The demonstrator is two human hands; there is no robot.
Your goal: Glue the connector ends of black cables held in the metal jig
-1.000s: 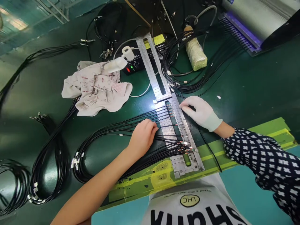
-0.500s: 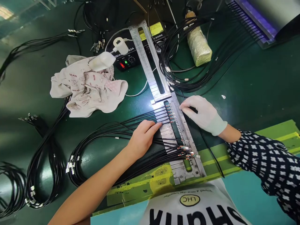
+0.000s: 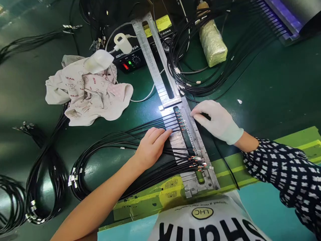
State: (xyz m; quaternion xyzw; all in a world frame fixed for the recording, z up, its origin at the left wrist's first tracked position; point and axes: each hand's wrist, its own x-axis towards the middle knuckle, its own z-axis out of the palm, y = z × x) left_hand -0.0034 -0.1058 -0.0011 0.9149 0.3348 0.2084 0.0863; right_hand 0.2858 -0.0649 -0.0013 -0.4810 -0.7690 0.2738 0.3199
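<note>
My bare left hand [image 3: 150, 149] rests at the left edge of a slotted metal fixture [image 3: 199, 137]. Its thumb and forefinger are closed on a black cable [image 3: 177, 131] that lies across the fixture. Several cables above it sit side by side, their stripped ends and small metal connectors [image 3: 182, 122] over the slot. Below, another bunch of black cables [image 3: 173, 166] crosses the fixture, with loose connectors [image 3: 207, 166] at its ends. My gloved right hand [image 3: 217, 120] pinches close by the fixture's right rail; whatever is between its fingertips is hidden.
Behind stands a black control box [image 3: 132, 58] with lit switches, partly under a metal frame [image 3: 147, 53]. A printed cloth [image 3: 87, 90] lies left. Cable coils [image 3: 47, 214] surround the work, and a wrapped block [image 3: 213, 47] stands back right. Green tape [image 3: 296, 140] lines the table edge.
The view has shifted slightly, so the background sits a little further left and up. Both hands keep nearly the same place and grip at the fixture.
</note>
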